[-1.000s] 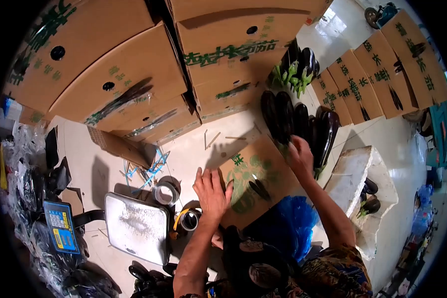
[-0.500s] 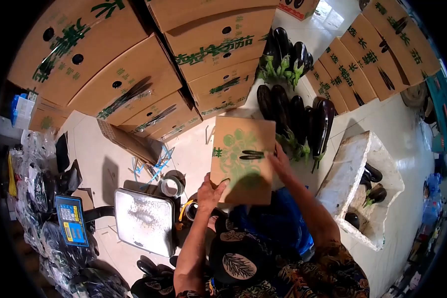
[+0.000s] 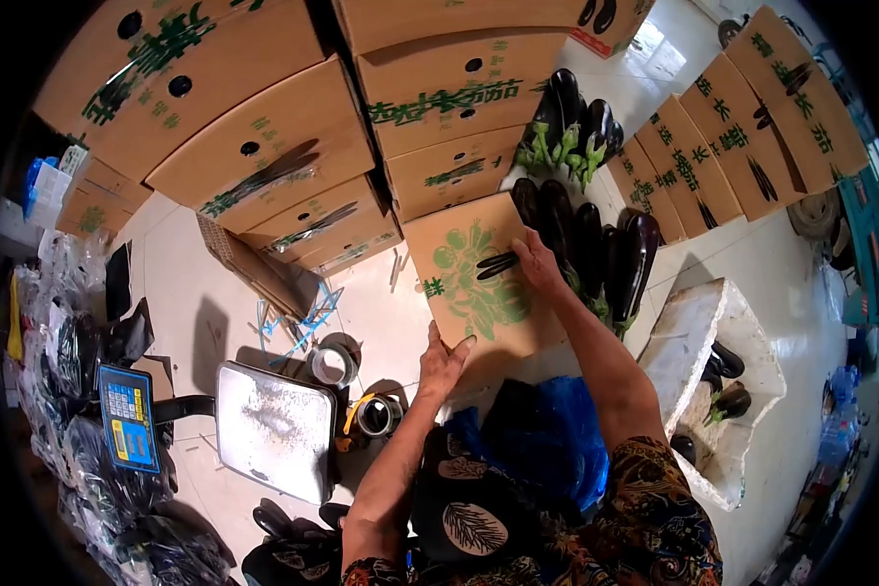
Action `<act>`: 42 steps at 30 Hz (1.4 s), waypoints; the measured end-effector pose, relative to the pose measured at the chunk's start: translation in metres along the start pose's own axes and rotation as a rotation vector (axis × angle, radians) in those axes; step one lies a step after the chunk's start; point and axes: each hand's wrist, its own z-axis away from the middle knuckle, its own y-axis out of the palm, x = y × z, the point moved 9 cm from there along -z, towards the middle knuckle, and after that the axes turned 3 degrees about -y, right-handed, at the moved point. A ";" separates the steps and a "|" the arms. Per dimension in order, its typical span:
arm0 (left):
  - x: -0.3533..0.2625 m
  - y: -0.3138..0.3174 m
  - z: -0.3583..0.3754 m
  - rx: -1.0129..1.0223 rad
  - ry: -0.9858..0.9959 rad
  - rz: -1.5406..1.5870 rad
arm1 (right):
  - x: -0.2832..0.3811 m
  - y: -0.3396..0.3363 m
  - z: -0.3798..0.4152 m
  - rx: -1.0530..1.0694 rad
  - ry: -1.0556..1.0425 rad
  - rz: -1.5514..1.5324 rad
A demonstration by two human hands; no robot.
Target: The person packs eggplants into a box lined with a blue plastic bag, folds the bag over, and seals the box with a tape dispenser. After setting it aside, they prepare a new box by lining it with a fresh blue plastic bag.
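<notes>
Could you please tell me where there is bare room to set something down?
The scale's platform is bare. Floor also shows free between the bagged pile and the leaning cardboard, and right of the foam box. It is crowded where eggplants lie beside the right hand and where tape rolls sit next to the platform.

"Legible print?"
"茄, green, on the far centre stack (image 3: 464, 78); 茄 again on the far right carton (image 3: 813, 122)."
"The held carton (image 3: 479, 283) and left scale panel (image 3: 128, 419)?"
"Marked, but illegible."
</notes>
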 end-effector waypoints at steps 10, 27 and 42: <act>0.011 -0.015 -0.022 -0.039 -0.023 -0.072 | 0.003 0.002 -0.012 0.019 -0.224 0.477; -0.173 -0.384 -0.009 -0.801 0.352 0.070 | 0.404 0.197 0.061 0.303 -0.657 -0.052; -0.199 -0.434 0.102 -1.285 0.344 -0.629 | 0.423 0.258 0.066 0.473 -0.717 0.558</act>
